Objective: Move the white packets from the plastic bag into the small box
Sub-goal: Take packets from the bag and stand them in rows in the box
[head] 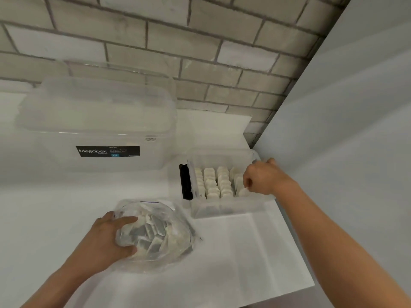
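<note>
A clear plastic bag holding several white packets lies on the white table in front of me. My left hand grips its left side, thumb and fingers curled around the bag. To the right stands the small clear box, with rows of white packets standing upright inside. My right hand is over the box's right side, fingers curled down and pinching a white packet at the right-hand row.
A large clear storage box with a black "Megabox" label stands at the back left. A black clip is on the small box's left side. A brick wall runs behind; a plain wall closes in on the right beside the table edge.
</note>
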`<state>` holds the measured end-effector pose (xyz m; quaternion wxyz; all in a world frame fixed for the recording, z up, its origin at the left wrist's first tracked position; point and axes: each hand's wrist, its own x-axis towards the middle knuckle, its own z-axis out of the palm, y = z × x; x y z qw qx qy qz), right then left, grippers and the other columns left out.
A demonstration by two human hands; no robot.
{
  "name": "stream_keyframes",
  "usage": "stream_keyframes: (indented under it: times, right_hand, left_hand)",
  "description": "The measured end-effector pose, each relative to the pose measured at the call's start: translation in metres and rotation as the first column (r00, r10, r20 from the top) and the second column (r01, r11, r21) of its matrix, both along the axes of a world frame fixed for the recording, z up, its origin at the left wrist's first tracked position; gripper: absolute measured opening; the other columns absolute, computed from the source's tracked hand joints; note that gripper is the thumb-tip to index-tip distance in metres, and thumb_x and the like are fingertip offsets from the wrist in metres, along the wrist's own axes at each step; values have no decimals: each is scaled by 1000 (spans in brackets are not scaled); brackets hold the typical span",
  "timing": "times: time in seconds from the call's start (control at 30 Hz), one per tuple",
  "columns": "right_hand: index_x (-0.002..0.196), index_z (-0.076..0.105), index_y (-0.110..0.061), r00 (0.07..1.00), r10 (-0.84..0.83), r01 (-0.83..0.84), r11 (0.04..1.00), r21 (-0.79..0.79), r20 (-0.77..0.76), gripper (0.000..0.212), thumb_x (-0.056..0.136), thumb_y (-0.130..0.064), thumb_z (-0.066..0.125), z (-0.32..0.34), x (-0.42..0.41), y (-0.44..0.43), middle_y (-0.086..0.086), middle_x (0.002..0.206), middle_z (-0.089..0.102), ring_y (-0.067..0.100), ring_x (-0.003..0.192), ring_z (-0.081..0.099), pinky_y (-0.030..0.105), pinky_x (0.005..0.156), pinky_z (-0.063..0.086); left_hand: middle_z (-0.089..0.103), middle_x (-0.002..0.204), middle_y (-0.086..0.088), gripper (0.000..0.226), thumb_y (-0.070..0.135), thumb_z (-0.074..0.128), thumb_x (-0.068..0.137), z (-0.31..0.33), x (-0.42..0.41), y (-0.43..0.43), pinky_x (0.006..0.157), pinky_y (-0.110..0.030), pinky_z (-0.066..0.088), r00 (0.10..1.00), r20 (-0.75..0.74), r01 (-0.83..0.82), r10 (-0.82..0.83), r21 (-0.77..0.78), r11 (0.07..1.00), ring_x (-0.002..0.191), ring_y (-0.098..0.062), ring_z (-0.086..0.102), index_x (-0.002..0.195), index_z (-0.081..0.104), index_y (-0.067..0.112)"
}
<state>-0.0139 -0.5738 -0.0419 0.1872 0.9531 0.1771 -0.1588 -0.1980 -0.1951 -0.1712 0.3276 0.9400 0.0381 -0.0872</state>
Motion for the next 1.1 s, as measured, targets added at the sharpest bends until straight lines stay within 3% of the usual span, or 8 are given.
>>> stream_keyframes:
  times: [0.23,0.5,0.63,0.73,0.83,0.97,1.03,1.1]
  right_hand:
    - [66,38,-21,993,63,-38,971,-234,98,30,85,-5,56,-19,5,12,-7,77,46,22,90,52,48,95,31]
    - [102,64,-15,976,113,-64,966,-249,187,25,82,-1,58,-25,8,12,1,93,49,25,104,55,48,100,31]
    - [102,72,-25,969,21,4,995,-99,247,17,85,-25,69,4,0,12,-5,100,55,20,102,57,40,81,27]
    - [106,77,-24,943,-50,-59,947,315,328,20,87,-31,76,26,-28,19,-1,104,63,23,99,61,37,82,39]
    - [97,80,-23,928,-146,-195,596,779,344,13,84,-24,81,40,-85,59,-8,83,61,9,70,55,22,70,44]
    - [91,81,-26,995,-58,-65,281,957,84,8,85,-21,80,21,-146,135,-12,79,68,14,71,63,18,65,48]
    - [93,81,-27,998,47,23,341,940,-41,9,88,-20,77,-6,-160,166,-13,82,72,11,76,66,20,70,51]
    - [95,79,-29,992,104,1,568,823,-73,15,91,-21,68,-40,-166,188,-10,84,72,11,79,66,26,72,53]
  left_hand:
    - [48,111,6,73,42,86,65,2,0,-2,85,-25,36,999,-37,-23,23,11,1000,105,-14,46,132,56,43]
    - [49,112,6,66,45,84,68,2,3,-2,88,-27,38,998,-39,-42,42,9,999,111,-18,51,129,59,43]
    - [50,115,4,62,45,82,72,4,2,-2,89,-27,39,999,-22,-40,40,0,999,114,-20,53,129,60,42]
    - [49,116,4,60,47,80,75,8,0,-1,89,-25,37,999,-17,-30,30,-16,999,116,-19,52,131,58,42]
    - [47,113,4,63,44,81,75,8,-3,2,90,-25,38,1000,-3,-23,23,-40,999,115,-20,51,133,58,40]
    - [42,115,3,66,34,79,77,12,-7,1,98,-30,43,999,36,-6,7,-33,999,120,-23,49,138,54,36]
    - [43,125,-2,67,31,76,79,14,-9,-1,100,-33,44,999,52,-4,5,-12,1000,125,-24,45,141,51,34]
    - [42,133,-5,69,29,74,79,16,-11,-3,100,-37,45,998,69,-1,0,12,1000,127,-25,42,144,48,32]
